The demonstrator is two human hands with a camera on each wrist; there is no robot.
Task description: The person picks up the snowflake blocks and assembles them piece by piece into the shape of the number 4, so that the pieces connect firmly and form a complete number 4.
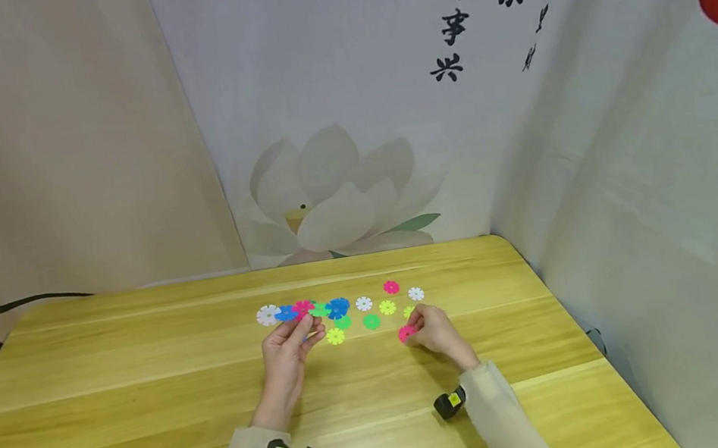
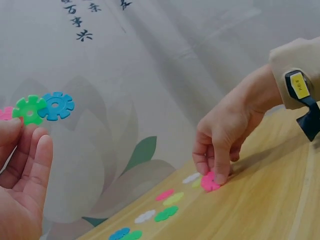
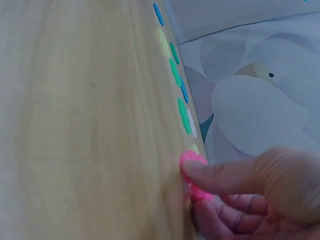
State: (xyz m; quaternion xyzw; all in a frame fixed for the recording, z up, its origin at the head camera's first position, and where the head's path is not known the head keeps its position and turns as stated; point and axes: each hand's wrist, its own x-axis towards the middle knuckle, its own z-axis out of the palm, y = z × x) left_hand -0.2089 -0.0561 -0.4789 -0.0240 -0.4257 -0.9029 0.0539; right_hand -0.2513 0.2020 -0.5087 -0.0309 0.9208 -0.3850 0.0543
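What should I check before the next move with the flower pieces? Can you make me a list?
1. Left hand holds the multicoloured chain of round, notched plastic discs: ok.
2. Right hand pinches a round, notched pink plastic disc: ok.
3. The round, notched blue plastic disc at the chain's right end is uncovered by fingers: ok.
4. Pink disc touches the chain: not ok, they are apart.
5. Pink disc's notch faces one on the blue disc: cannot tell, fingers hide part of it.
6. Pink disc is clear of the yellow-brown wooden table: cannot tell.
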